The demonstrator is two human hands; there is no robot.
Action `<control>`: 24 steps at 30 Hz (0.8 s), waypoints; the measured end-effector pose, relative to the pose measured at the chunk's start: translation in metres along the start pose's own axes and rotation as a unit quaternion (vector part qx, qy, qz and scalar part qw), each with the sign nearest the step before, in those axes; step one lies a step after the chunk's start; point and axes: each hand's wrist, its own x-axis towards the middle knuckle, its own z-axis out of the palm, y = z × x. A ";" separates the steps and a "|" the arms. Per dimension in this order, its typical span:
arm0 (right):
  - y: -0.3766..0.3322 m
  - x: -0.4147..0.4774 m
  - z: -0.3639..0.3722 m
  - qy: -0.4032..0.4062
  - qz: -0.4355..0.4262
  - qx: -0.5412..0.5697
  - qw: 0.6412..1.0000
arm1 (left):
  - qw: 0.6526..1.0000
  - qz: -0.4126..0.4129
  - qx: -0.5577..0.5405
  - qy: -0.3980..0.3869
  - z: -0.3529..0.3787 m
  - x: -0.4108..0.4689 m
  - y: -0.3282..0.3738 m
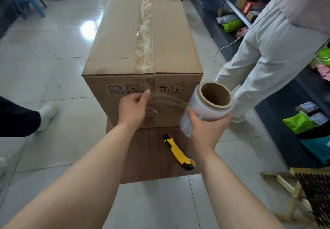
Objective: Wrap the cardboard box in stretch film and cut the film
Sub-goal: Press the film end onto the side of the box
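Note:
A tall cardboard box (142, 37) with tape along its top seam stands on a brown board (151, 157) on the floor. My left hand (133, 108) pinches the loose end of the stretch film (167, 101) against the box's near face. My right hand (207, 130) grips the roll of stretch film (205, 107), held upright just right of the box, its cardboard core facing up. A band of film stretches between the two hands. A yellow and black utility knife (178, 152) lies on the board below the roll.
A person in light clothes (271, 50) stands close at the right, beside dark shelves (232, 10) holding parcels. A foot in a white sock (46, 115) is at the left. A wooden stool (307, 193) sits at lower right, a blue stool (28, 1) far left.

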 end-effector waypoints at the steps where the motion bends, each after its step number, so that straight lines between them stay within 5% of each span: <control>1: -0.002 0.005 -0.003 -0.007 -0.008 -0.011 1.000 | 1.000 0.000 0.000 0.003 0.001 0.000 0.000; 15: 0.008 0.034 -0.029 -0.156 -0.040 -0.010 0.987 | 1.000 0.001 0.010 0.029 0.005 0.002 -0.004; 24: -0.004 0.070 -0.018 -0.077 0.003 -0.017 0.997 | 0.999 0.003 0.004 0.037 0.006 0.003 -0.006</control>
